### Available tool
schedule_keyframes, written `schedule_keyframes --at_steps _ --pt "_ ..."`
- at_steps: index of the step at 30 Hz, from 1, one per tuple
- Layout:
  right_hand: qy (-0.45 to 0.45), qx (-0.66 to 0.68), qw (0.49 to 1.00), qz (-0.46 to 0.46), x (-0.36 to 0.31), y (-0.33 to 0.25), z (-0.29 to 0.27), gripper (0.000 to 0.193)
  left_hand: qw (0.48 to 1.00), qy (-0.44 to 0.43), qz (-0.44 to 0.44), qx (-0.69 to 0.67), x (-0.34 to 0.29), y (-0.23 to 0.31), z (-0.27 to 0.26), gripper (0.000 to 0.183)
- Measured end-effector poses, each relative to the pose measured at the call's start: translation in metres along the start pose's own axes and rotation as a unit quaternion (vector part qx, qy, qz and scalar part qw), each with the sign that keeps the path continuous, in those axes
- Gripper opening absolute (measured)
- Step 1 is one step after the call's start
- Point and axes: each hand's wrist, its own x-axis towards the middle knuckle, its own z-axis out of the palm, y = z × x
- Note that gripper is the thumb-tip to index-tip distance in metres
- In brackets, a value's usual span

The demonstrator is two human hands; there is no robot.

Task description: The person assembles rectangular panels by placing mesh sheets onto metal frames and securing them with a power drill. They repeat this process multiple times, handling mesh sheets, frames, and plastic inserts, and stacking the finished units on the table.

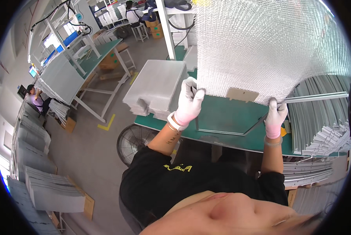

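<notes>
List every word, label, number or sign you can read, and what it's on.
Yellow lettering on the black shirt: too distorted to read.
Dark characters on the left forearm: wording not copied.
Lit screen, far left: too small to read.
Silvery mesh sheet: no text visible.

Lg silvery sheet (257,47), shiny w/ fine mesh-like texture, held up above green tabletop (226,113); L edge approx. straight, R side curved, lower edge nearest wearer.
</notes>
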Motion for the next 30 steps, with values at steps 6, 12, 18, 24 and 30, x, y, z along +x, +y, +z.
schedule_keyframes --at_steps 6,12,18,24,30 --pt "-0.021 0.012 0.999 0.029 0.003 -0.003 0.0 0.023 1.0 0.024 0.003 -0.014 -0.003 -0.005 -0.001 0.016" --pt "-0.054 0.025 0.998 0.021 0.003 -0.001 -0.003 0.022 0.999 0.019 0.034 -0.009 -0.002 -0.017 0.0 0.035" --pt "-0.048 0.036 0.997 0.045 0.004 -0.011 0.005 0.029 0.999 -0.013 -0.049 -0.019 -0.001 0.004 0.005 0.044" --pt "-0.018 -0.03 0.999 -0.006 -0.003 0.004 0.0 0.036 0.993 -0.061 -0.097 -0.014 -0.005 -0.006 -0.008 0.032" --pt "-0.027 -0.079 0.996 -0.041 -0.012 -0.003 0.0 0.014 0.998 -0.013 -0.055 -0.005 -0.017 -0.012 0.007 0.028"
